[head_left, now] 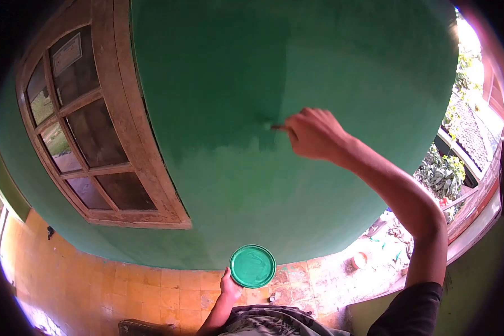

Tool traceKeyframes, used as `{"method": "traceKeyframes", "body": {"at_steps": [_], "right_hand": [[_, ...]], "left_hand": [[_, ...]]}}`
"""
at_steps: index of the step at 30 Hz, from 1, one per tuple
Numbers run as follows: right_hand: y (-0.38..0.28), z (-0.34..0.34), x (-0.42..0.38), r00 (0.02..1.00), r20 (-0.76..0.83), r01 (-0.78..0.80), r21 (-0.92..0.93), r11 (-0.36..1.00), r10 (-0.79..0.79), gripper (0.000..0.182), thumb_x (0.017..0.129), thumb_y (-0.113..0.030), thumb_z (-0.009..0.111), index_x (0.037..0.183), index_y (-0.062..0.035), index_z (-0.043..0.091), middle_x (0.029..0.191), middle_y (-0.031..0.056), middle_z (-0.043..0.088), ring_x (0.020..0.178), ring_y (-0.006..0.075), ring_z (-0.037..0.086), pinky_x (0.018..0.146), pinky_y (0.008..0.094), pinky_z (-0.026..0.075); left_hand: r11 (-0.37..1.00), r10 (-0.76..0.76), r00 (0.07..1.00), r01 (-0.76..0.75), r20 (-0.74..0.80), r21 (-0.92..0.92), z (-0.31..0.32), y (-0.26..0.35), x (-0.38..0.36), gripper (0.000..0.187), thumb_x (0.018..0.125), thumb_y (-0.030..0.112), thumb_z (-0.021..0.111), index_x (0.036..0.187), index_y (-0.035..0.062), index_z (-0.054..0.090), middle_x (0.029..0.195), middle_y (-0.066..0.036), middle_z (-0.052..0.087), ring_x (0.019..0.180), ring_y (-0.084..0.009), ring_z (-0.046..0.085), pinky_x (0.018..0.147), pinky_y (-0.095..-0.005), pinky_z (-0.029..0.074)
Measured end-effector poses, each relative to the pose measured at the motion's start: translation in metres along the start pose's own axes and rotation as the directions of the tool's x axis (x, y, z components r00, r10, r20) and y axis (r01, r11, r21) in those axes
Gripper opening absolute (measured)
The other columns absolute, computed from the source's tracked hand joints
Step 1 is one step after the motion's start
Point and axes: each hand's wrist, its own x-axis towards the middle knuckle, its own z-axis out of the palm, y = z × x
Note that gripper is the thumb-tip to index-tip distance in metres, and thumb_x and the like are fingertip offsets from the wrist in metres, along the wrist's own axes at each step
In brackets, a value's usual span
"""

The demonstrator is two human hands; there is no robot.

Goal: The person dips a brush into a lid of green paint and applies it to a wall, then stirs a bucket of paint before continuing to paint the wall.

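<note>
My right hand (317, 133) is raised at the green wall (347, 185), its fingers closed round the handle of a paintbrush (275, 127). The brush tip touches the wall at the lower edge of a darker green painted patch (218, 84). Low in the view, my left hand (230, 285) grips a round container of green paint (253, 266) by its left side. The paint surface faces up towards me.
A wooden-framed window (145, 185) with several panes is at the left of the wall. Orange floor tiles (123, 285) run below. A small pot (359, 259) stands on the bright floor at the right, with plants (441, 171) beyond.
</note>
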Motion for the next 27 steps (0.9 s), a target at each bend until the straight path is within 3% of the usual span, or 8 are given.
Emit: {"method": "traceKeyframes", "body": {"at_steps": [5,7,9,14,17,20,22,27], "right_hand": [[0.015,-0.052,0.019,0.887,-0.461,0.016,-0.009,1.0,-0.018,0.013,0.078,-0.004,0.058,0.078,-0.0002,0.071,0.072,0.0214,0.068,0.068,0.0396,0.068,0.057,0.0485,0.055],[0.016,-0.063,0.026,0.619,-0.777,0.068,-0.093,0.993,-0.115,0.015,0.082,-0.005,0.058,0.087,-0.0042,0.072,0.072,0.0196,0.067,0.066,0.0383,0.068,0.056,0.0477,0.054],[0.009,-0.059,0.03,0.614,-0.784,0.042,-0.087,0.995,-0.094,0.023,0.085,-0.006,0.056,0.1,-0.0091,0.073,0.072,0.0175,0.068,0.066,0.0363,0.068,0.055,0.047,0.054],[-0.035,0.034,0.009,0.918,-0.391,-0.016,-0.186,0.982,-0.059,0.043,0.084,-0.006,0.053,0.126,-0.0049,0.064,0.082,0.0174,0.071,0.067,0.032,0.071,0.055,0.0467,0.054],[-0.043,0.059,-0.009,0.96,-0.256,0.1,-0.047,0.994,-0.109,0.034,0.081,-0.005,0.053,0.11,-0.0054,0.071,0.078,0.0175,0.07,0.067,0.0353,0.069,0.057,0.0472,0.054],[-0.032,0.057,-0.015,0.989,0.113,0.065,0.233,0.97,-0.094,0.02,0.079,-0.006,0.056,0.088,-0.0043,0.073,0.071,0.0177,0.068,0.066,0.0382,0.067,0.058,0.048,0.054],[-0.009,0.049,-0.002,0.943,-0.334,0.06,0.178,0.982,0.003,0.014,0.079,-0.007,0.059,0.071,-0.0022,0.069,0.066,0.0174,0.066,0.064,0.0401,0.064,0.058,0.0508,0.052],[-0.001,0.003,0.001,0.692,-0.717,0.044,0.155,0.987,0.082,0.014,0.088,-0.013,0.063,0.099,-0.0082,0.07,0.07,0.0123,0.065,0.057,0.0344,0.062,0.051,0.0482,0.049]], "left_hand": [[1.0,-0.015,1.0,0.015,0.009,0.007,0.0,-0.003,-0.003,0.054,0.109,0.046,0.031,0.146,0.009,0.047,0.149,-0.013,0.051,0.138,-0.0313,0.048,0.116,-0.0504,0.037],[1.0,-0.019,0.999,0.019,0.045,-0.01,-0.003,-0.006,-0.002,0.055,0.11,0.046,0.031,0.147,0.0087,0.046,0.15,-0.013,0.05,0.138,-0.0312,0.047,0.116,-0.0499,0.037],[1.0,-0.015,0.999,0.015,0.032,-0.005,-0.007,-0.009,-0.002,0.055,0.11,0.045,0.03,0.147,0.0086,0.045,0.15,-0.013,0.05,0.139,-0.0311,0.047,0.117,-0.0497,0.037],[1.0,0.024,1.0,-0.024,-0.006,-0.005,-0.006,-0.002,-0.006,0.054,0.11,0.045,0.03,0.147,0.0086,0.046,0.15,-0.013,0.05,0.139,-0.031,0.047,0.117,-0.0497,0.036],[0.998,0.032,0.999,-0.031,0.034,-0.051,-0.013,-0.001,-0.003,0.048,0.111,0.041,0.031,0.143,0.0095,0.047,0.145,-0.013,0.053,0.135,-0.0303,0.051,0.114,-0.0501,0.04],[0.998,0.049,0.998,-0.048,0.037,-0.035,-0.018,0.003,0.0,0.048,0.11,0.042,0.032,0.144,0.0099,0.047,0.145,-0.012,0.053,0.135,-0.03,0.051,0.113,-0.0504,0.04],[0.998,0.041,0.999,-0.04,0.025,-0.044,-0.018,0.004,0.002,0.049,0.11,0.042,0.033,0.144,0.0101,0.047,0.145,-0.012,0.054,0.135,-0.0298,0.051,0.113,-0.0504,0.04],[0.999,0.032,0.999,-0.031,0.025,-0.045,-0.017,0.005,0.002,0.049,0.11,0.043,0.033,0.144,0.0098,0.047,0.145,-0.012,0.053,0.135,-0.0297,0.05,0.113,-0.0501,0.04]]}}
